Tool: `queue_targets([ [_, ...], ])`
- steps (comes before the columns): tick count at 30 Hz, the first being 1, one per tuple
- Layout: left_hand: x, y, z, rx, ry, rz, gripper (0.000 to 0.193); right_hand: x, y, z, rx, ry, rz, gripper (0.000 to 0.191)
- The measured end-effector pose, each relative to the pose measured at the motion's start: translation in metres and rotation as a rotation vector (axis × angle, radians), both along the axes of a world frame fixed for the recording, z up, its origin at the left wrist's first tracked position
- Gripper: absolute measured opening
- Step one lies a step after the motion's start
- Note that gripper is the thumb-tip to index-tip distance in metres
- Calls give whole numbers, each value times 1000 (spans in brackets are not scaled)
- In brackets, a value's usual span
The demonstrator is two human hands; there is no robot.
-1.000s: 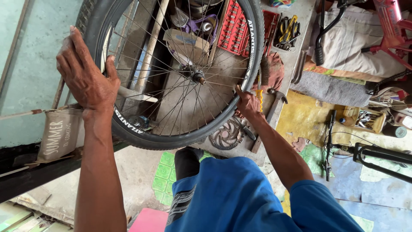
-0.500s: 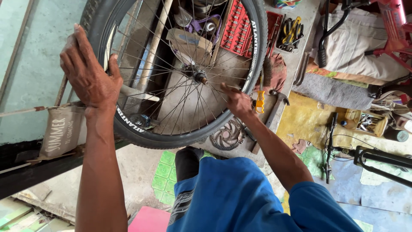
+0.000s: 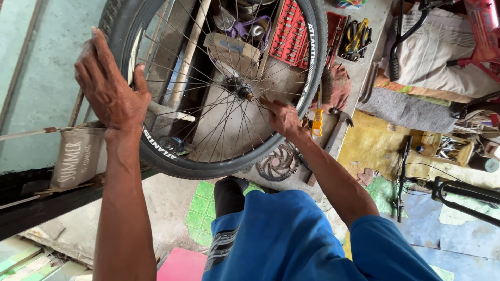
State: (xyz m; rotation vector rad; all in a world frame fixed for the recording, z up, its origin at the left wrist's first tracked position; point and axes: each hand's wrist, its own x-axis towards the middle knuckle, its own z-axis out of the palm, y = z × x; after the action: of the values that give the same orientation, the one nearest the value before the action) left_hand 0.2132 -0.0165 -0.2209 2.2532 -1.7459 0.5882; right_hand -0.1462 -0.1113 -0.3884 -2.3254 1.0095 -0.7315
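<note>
Gripping the bicycle wheel [image 3: 208, 88], your left hand [image 3: 112, 88] wraps its tyre [image 3: 156, 148] in a closed grip; your right hand [image 3: 282, 117] fingers the spokes [image 3: 219, 119] beside the hub [image 3: 244, 92], grip loosely half-open.

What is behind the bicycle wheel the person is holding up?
Through the spokes of the wheel show a wooden workbench, a cardboard box and a red socket tray. The tyre and left hand cover the rest.
</note>
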Motion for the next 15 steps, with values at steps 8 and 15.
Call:
queue_targets([
  [8, 2, 0, -2, 2, 15, 1, 92, -37, 7, 3, 70, 75, -137, 47],
  [15, 3, 0, -4, -4, -41, 8, 92, -34, 10, 14, 15, 82, -179, 53],
])
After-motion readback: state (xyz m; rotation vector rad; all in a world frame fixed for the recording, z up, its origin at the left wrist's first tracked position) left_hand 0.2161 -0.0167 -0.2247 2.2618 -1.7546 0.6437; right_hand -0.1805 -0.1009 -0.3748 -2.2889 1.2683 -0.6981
